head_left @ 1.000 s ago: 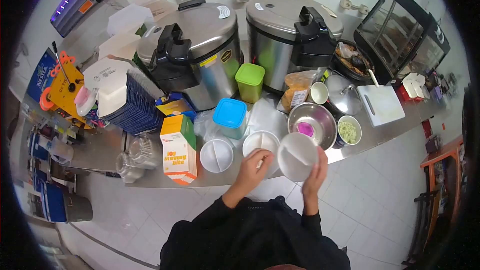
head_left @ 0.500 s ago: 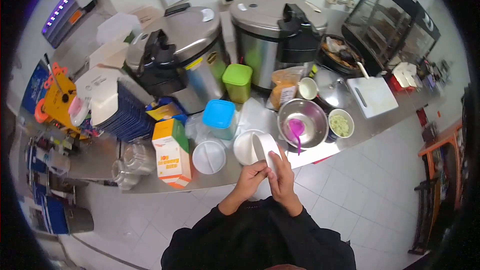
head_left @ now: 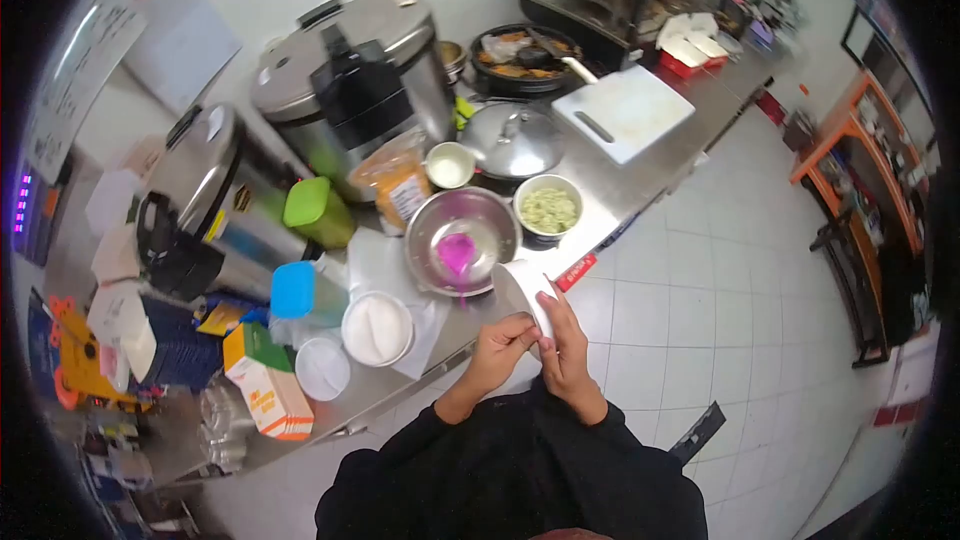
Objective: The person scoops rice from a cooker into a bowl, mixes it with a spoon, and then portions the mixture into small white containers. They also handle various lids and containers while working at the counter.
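Observation:
A white, round paper bowl (head_left: 518,292) is tilted up on its side between my hands, just beyond the front edge of the counter. My left hand (head_left: 490,360) pinches the lower edge of it. Around its outer wall, my right hand (head_left: 568,350) has its fingers closed. Right behind the bowl stands a steel mixing bowl (head_left: 425,265) with a purple spoon (head_left: 457,254) in it. To the left, a white container (head_left: 378,330) with a strip across its middle sits beside a smaller white lidded tub (head_left: 323,370).
A bowl of shredded pale green food (head_left: 549,210) stands near the counter edge, before a lidded pan (head_left: 512,140) and a white cutting board (head_left: 625,112). Two large cookers (head_left: 290,70) line the wall. An orange-and-white carton (head_left: 268,395) and a blue-lidded container (head_left: 305,292) stand left.
My view has swung to the right, so the counter things appear further left. Both hands keep hold of the white bowl, which is tilted a little differently.

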Demonstrator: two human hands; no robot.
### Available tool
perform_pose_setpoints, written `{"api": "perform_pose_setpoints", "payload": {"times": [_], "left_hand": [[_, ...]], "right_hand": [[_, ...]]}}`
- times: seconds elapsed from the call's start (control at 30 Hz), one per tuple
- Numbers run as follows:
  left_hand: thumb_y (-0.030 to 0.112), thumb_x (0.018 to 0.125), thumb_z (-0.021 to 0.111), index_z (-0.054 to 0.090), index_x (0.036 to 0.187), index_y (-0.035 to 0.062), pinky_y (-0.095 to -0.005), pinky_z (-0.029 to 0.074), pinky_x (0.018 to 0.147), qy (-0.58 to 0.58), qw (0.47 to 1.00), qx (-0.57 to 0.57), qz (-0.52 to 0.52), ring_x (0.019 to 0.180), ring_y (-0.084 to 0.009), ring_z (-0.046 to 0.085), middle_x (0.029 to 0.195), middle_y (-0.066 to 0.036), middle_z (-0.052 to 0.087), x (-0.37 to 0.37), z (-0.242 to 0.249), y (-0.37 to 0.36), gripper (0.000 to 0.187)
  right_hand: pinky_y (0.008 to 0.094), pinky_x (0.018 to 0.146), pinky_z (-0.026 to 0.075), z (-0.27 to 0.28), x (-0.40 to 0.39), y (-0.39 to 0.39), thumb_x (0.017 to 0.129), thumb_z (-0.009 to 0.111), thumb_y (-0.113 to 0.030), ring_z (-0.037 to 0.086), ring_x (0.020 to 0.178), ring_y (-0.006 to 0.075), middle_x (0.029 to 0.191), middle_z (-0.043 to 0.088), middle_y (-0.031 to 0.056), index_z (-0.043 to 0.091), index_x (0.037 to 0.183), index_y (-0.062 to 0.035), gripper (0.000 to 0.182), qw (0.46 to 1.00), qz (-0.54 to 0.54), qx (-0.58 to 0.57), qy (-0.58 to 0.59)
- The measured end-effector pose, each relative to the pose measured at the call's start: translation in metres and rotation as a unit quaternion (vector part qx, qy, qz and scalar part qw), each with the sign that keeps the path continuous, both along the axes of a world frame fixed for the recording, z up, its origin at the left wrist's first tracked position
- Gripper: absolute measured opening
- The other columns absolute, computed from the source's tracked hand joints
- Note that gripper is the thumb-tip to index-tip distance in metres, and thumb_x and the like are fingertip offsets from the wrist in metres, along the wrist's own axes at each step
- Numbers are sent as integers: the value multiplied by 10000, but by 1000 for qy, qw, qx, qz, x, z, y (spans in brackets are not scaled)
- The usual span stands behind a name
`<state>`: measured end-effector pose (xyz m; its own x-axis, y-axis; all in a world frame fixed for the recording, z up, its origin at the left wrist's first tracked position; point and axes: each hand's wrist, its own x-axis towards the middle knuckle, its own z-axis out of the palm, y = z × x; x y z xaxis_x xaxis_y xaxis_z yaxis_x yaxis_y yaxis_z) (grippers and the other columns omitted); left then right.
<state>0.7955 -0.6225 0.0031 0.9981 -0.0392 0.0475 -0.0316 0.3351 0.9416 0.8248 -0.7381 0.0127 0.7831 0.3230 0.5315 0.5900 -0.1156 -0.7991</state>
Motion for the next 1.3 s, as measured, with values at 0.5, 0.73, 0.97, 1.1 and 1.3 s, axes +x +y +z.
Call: {"api": "perform_pose_setpoints", "payload": {"times": [0.5,0.73,0.97,1.1,1.3], "left_hand": [[23,681,554,564,704,-18,-223,376,483,-116,943,247,189,523,-107,469,595,-51,504,99,-3,-65,49],[360,719,521,592,687,15,-392,425,604,-73,674,731,-84,719,-269,541,733,-103,525,202,-85,-6,354],[249,737,497,608,813,106,-457,419,694,-28,679,732,53,910,-337,469,1082,-149,430,224,-65,-22,196],[167,731,485,584,952,171,-456,396,765,-2,717,697,14,945,-358,438,1151,-149,363,237,-136,-15,242],[81,707,499,522,1029,115,-427,371,811,-132,843,513,91,993,-330,447,1102,-137,446,167,-29,8,325]], "right_hand": [[333,885,304,-142,98,-224,872,295,-257,418,1035,245,1125,443,184,396,1136,30,403,921,-283,-33,264],[296,871,321,-124,77,-276,888,281,-246,443,1003,211,1081,477,151,406,1123,56,403,911,-304,12,279],[293,890,303,-136,78,-228,889,266,-220,426,1030,210,1101,465,148,390,1136,58,392,931,-248,-36,265],[317,903,285,-121,88,-199,879,277,-182,417,1041,242,1114,446,177,389,1132,61,369,946,-191,-27,262],[312,893,290,-54,91,-120,860,361,-227,414,1035,222,1129,431,153,384,1144,48,396,955,-44,66,286]]}}
